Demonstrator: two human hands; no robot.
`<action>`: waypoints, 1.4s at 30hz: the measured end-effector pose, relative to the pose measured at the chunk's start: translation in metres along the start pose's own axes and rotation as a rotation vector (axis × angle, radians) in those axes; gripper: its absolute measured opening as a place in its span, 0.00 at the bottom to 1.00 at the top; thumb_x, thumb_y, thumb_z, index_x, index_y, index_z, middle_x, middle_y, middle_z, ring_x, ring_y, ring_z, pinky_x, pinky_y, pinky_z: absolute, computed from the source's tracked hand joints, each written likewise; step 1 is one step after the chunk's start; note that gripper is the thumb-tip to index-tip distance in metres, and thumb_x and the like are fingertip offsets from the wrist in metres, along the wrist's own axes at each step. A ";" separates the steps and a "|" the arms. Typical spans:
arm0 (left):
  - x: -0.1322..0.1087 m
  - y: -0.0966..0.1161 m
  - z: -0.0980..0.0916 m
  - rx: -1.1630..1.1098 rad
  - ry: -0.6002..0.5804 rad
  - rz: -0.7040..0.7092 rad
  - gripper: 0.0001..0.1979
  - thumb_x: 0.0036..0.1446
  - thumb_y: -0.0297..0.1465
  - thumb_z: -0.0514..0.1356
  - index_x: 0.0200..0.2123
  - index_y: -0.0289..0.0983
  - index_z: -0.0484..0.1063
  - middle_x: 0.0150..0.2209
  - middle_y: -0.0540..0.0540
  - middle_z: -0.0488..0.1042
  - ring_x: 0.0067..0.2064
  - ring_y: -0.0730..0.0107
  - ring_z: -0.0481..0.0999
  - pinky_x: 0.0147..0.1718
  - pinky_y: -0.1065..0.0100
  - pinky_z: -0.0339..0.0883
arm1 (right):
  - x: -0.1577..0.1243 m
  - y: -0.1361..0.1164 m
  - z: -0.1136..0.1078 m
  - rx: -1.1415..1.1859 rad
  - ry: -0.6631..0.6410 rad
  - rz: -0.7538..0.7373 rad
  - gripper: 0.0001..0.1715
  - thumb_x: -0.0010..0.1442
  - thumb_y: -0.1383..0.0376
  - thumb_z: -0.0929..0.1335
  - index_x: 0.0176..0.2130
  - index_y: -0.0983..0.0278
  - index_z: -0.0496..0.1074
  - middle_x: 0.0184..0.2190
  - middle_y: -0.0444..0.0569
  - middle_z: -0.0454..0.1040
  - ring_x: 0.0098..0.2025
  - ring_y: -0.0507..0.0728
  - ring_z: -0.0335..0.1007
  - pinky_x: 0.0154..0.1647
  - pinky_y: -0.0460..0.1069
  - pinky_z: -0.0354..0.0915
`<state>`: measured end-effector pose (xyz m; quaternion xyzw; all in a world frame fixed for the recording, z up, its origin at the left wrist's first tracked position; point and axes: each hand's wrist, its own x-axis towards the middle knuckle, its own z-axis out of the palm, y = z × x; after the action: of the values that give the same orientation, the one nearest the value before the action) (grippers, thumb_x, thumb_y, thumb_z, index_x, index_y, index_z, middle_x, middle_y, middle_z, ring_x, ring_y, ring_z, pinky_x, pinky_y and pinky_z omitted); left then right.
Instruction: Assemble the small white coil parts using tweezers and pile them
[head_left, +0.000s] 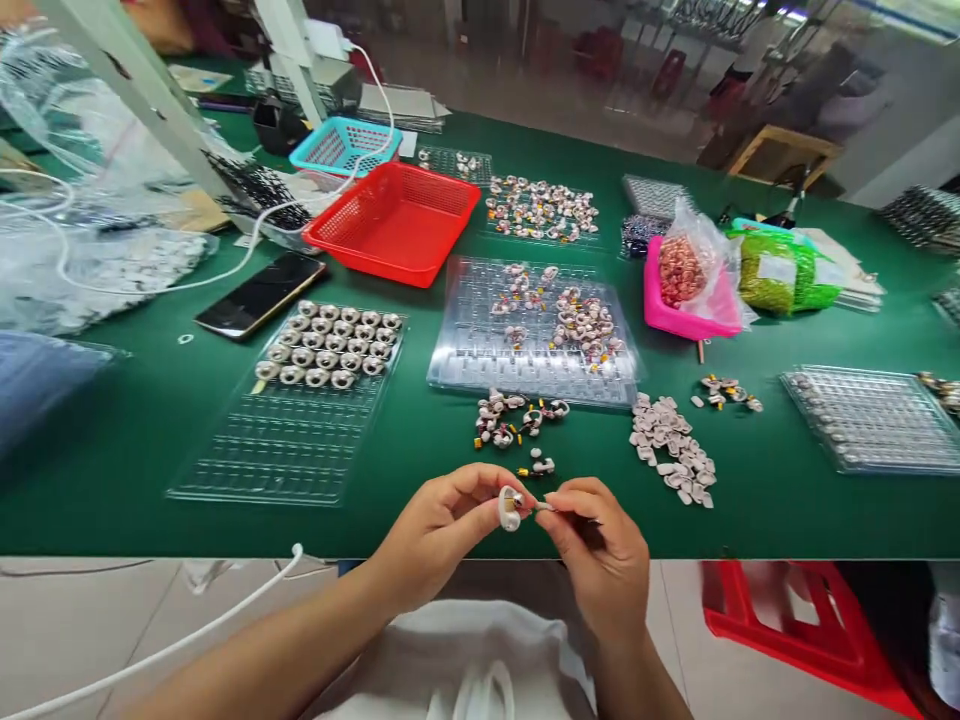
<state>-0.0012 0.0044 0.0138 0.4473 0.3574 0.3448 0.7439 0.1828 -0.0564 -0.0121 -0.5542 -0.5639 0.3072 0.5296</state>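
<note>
Above the table's front edge, my left hand (450, 525) pinches a curved white clip-style earbud (510, 508) with a shiny metallic part. Close beside it, my right hand (604, 545) has its thumb and fingers closed on a small pale cover piece (544, 506), near or touching the earbud. Just beyond my hands lie a few loose earbud parts (541, 466) and a small pile of earbud assemblies (502, 415) with orange-yellow tabs. A scatter of pale oval covers (671, 445) lies right of my hands.
At left, a clear tray (270, 450) holds rows of earbuds beside a phone (259, 295). Stacked clear trays (465, 350) bear more parts. Behind stand a red basket (397, 225) and a blue basket (345, 145); a pink bin (686, 318) is at right. A white cable (255, 235) crosses the left side.
</note>
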 end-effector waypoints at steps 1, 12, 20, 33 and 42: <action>0.001 -0.001 0.000 -0.046 0.009 -0.021 0.11 0.59 0.37 0.68 0.38 0.35 0.81 0.37 0.44 0.83 0.39 0.69 0.80 0.41 0.73 0.73 | -0.001 0.000 0.000 0.042 -0.015 0.014 0.12 0.62 0.72 0.72 0.43 0.55 0.77 0.37 0.44 0.74 0.33 0.51 0.71 0.28 0.44 0.65; 0.003 -0.009 -0.001 -0.196 0.065 -0.096 0.11 0.54 0.36 0.72 0.37 0.35 0.82 0.31 0.47 0.81 0.34 0.72 0.78 0.39 0.72 0.72 | -0.001 0.004 0.006 0.166 -0.064 0.039 0.14 0.63 0.73 0.71 0.43 0.55 0.77 0.39 0.45 0.76 0.39 0.53 0.73 0.33 0.45 0.67; 0.000 -0.006 0.005 -0.093 0.118 -0.039 0.12 0.51 0.36 0.73 0.36 0.34 0.82 0.30 0.47 0.81 0.33 0.73 0.77 0.35 0.74 0.72 | 0.006 0.000 0.014 0.421 -0.112 0.112 0.13 0.64 0.72 0.71 0.44 0.54 0.79 0.36 0.45 0.78 0.35 0.52 0.74 0.32 0.45 0.68; -0.005 -0.002 -0.001 0.531 0.127 0.367 0.08 0.58 0.24 0.64 0.40 0.34 0.83 0.28 0.44 0.82 0.30 0.69 0.79 0.31 0.72 0.73 | 0.007 -0.001 0.012 0.372 -0.091 0.090 0.16 0.61 0.73 0.73 0.43 0.53 0.82 0.34 0.46 0.80 0.36 0.54 0.76 0.33 0.48 0.71; -0.004 -0.003 0.002 0.655 0.107 0.524 0.12 0.59 0.21 0.62 0.43 0.36 0.82 0.27 0.46 0.82 0.29 0.70 0.79 0.31 0.73 0.73 | 0.009 -0.003 0.007 0.282 -0.097 0.066 0.16 0.60 0.73 0.74 0.43 0.53 0.82 0.33 0.45 0.80 0.34 0.54 0.75 0.31 0.48 0.70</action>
<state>-0.0013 -0.0005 0.0128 0.7174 0.3603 0.4131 0.4300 0.1768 -0.0470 -0.0093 -0.4771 -0.5217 0.4267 0.5640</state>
